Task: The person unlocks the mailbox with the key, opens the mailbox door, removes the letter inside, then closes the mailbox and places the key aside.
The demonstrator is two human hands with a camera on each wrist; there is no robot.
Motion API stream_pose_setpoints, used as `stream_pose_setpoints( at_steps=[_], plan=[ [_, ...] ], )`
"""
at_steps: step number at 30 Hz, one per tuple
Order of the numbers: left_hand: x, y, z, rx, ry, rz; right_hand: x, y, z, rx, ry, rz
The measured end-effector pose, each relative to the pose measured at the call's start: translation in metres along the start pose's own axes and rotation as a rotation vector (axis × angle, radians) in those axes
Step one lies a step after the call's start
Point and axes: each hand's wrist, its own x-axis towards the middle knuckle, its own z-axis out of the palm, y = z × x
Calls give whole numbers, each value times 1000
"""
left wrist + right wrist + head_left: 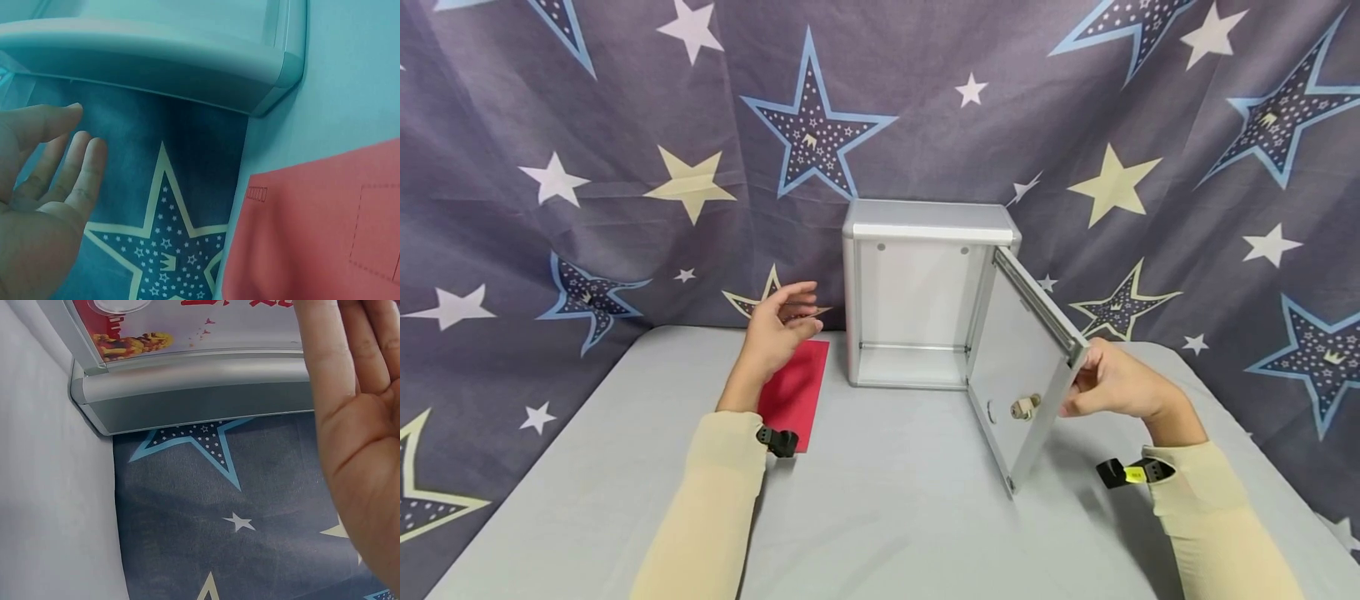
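A silvery metal-framed box (925, 212) stands upright against the curtain, its hinged door (1018, 350) swung out at the right. The door's inner face carries a lock (1025, 407). My right hand (1116, 383) touches the door's outer side near its free edge; the door partly hides its fingertips. In the right wrist view the fingers (325, 350) look fairly straight beside the printed door front (231, 328). My left hand (778, 329) hovers left of the box, fingers relaxed, holding nothing. Below it a red envelope (805, 383) lies flat, partly covered by the forearm.
A pale cloth covers the table (880, 517). Behind it hangs a grey curtain (925, 150) with printed stars, close to the back of the box. The door projects forward over the table, right of the box opening.
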Motion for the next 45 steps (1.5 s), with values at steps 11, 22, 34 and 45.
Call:
stream_pose_setpoints(
  at_steps=[11,22,34,45],
  plan=[
    [0,3,11,-47,-67,29,5,1,5,1,-7,17],
    [0,4,18,-69,-102,45,15,-1,19,40,-27,-40],
    [-1,9,24,-86,-105,66,29,3,36,-74,27,-39],
    [-1,11,27,-99,-98,92,47,3,62,-139,141,-11]
  ],
)
